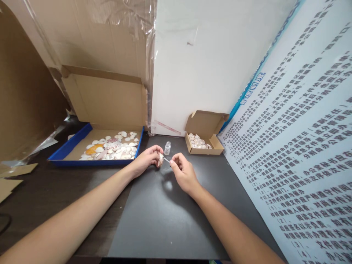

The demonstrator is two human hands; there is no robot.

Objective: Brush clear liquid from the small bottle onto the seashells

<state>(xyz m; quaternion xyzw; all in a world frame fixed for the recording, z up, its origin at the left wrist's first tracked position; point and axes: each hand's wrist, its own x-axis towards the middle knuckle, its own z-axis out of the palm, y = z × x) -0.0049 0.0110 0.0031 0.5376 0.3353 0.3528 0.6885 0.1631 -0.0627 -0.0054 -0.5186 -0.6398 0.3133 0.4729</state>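
- The left forearm is stretched from the lower left corner toward the middle of the table, and the left hand (148, 160) is held palm inward with its fingers curled.
- A small whitish-brown shell piece (161, 160) is pinched between the thumb and fingertips of the left hand, just above the dark mat (165, 227).
- The right forearm is angled in from the lower right; the right hand (184, 172) is bent inward, and a thin pale stick (167, 160) is gripped between its thumb and forefinger.
- The stick's tip is pointed at the shell piece; whether contact is made cannot be told.
- A small clear bottle (167, 148) is stood upright just beyond both hands.
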